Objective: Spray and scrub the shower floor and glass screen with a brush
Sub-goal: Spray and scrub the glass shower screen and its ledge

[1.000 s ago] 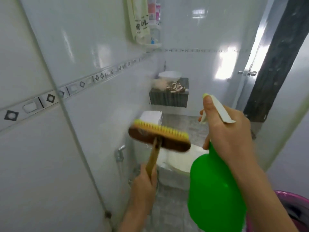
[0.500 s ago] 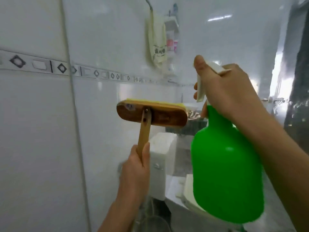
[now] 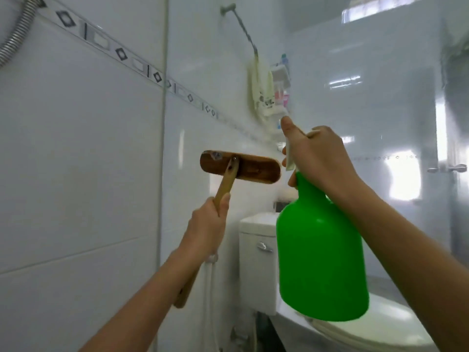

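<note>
Gripping the brush (image 3: 239, 167) handle, L hand (image 3: 208, 224) holds its head facing the glass screen (image 3: 203, 118), at 9 o'clock of the green spray bottle (image 3: 319, 262). R hand (image 3: 322, 158) clasps the bottle's neck w/ fingers on trigger. Toilet (image 3: 257, 262) sits behind, at 6 o'clock.

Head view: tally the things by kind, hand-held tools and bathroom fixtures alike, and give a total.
brush: 1, gripped by the left hand
spray bottle: 1, green, gripped by the right hand
toilet: 1
towel: 1, hanging on the wall
Total: 4
</note>
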`<move>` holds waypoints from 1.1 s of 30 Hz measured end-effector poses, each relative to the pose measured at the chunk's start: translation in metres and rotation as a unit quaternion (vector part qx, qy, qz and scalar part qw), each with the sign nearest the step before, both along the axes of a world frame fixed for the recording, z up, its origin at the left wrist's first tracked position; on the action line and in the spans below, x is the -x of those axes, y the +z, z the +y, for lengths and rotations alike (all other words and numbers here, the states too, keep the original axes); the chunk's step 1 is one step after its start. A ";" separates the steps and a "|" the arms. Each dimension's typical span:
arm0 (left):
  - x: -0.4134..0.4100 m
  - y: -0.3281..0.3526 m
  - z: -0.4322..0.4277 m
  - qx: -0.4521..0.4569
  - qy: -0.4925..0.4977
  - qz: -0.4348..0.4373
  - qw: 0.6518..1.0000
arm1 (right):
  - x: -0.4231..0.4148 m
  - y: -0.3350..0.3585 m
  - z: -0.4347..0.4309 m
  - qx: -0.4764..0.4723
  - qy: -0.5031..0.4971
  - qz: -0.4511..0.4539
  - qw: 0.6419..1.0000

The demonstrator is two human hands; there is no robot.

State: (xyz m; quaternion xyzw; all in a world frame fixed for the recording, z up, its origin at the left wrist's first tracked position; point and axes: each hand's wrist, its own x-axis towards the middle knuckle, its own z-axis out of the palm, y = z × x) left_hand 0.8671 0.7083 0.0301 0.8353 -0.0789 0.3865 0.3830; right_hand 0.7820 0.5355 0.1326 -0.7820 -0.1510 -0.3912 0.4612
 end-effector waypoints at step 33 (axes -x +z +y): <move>-0.042 0.115 0.072 0.136 0.004 0.034 0.990 | 0.001 0.047 0.012 -0.015 -0.044 -0.063 0.997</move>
